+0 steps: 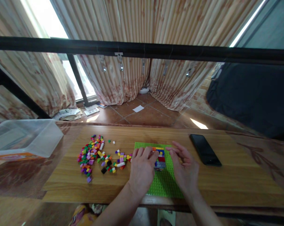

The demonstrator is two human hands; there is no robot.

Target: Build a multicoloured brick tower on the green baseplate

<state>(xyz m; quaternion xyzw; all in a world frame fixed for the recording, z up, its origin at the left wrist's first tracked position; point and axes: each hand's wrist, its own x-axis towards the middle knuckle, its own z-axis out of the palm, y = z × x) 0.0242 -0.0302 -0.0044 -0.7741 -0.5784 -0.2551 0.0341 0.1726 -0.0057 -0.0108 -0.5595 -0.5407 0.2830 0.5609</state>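
On a green studded baseplate (166,185) stands a small block of toy bricks (160,159) in blue, red, yellow and grey. My left hand (142,166) is curled against the left side of this brick structure, its fingertips touching the top and hiding part of it. Just right of the structure, my right hand (185,166) hovers over the plate. Its thumb and index finger come together at the tips, and anything between them is too small to make out. Loose toy bricks (120,158) in many colours lie left of the baseplate, some close to my left hand.
A larger pile of bricks (90,152) spreads over the left of the wooden table (104,191). A clear plastic bin (45,138) stands at the far left. To the right lies a black phone (205,150). A dark rail (142,49) crosses beyond the table, before curtains.
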